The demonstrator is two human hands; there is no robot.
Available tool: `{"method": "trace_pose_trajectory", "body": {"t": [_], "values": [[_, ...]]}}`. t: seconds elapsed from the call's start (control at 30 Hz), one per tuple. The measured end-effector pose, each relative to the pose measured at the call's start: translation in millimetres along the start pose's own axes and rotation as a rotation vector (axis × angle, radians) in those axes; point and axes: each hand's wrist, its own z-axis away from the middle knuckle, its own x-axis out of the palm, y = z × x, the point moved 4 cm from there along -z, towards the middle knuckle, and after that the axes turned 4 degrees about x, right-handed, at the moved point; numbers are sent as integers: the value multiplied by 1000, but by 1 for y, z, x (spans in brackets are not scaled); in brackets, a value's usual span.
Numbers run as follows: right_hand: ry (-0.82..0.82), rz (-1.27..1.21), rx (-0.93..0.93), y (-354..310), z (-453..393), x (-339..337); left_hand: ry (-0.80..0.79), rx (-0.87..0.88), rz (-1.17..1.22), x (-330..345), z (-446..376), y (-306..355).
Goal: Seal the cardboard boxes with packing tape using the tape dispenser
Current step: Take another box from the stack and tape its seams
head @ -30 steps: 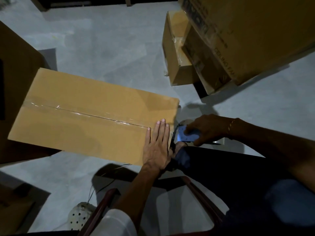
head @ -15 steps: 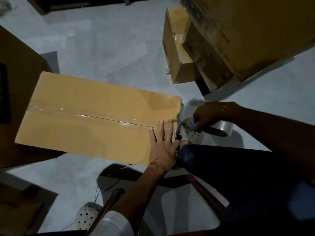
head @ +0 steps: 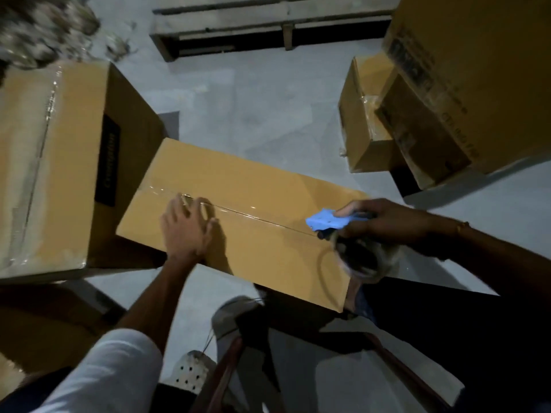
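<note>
A long brown cardboard box (head: 268, 192) lies flat before me, clear tape running along its centre seam. My left hand (head: 185, 228) rests on the box top near the left end of the seam; its fingers look slightly bent and blurred. My right hand (head: 384, 222) grips the blue tape dispenser (head: 326, 220) over the right end of the seam. The clear tape roll (head: 363, 257) hangs below that hand at the box's right edge.
A taller taped box (head: 50, 162) stands at the left, touching the long box. Stacked boxes (head: 417, 114) fill the upper right. A wooden pallet (head: 268, 22) lies at the far side. Chair legs (head: 232, 368) and a perforated white shoe (head: 190, 374) sit below.
My left hand slid from the box's right end to the left part of the seam. My right hand lifted the dispenser from beside the box onto its right end. The view shifted.
</note>
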Motion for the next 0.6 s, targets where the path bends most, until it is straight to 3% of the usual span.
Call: {"method": "trace_pose_trajectory", "body": {"t": [0.2,0.3,0.4,0.5,0.6], "values": [[-86,-458,68,31,14,102,-58,-53,-16,-27,-44,-71],[-73,-716,217,70,20,153,-36,-275,192,-35,-63,-90],[-46,-638,234,85,16,172,-49,-426,430,-27,-71,-113],[87,-600,147,75,-5,164,-76,-375,351,-17,-60,-125],[207,-617,55,62,-20,152,-88,-461,443,-9,-34,-135]]}}
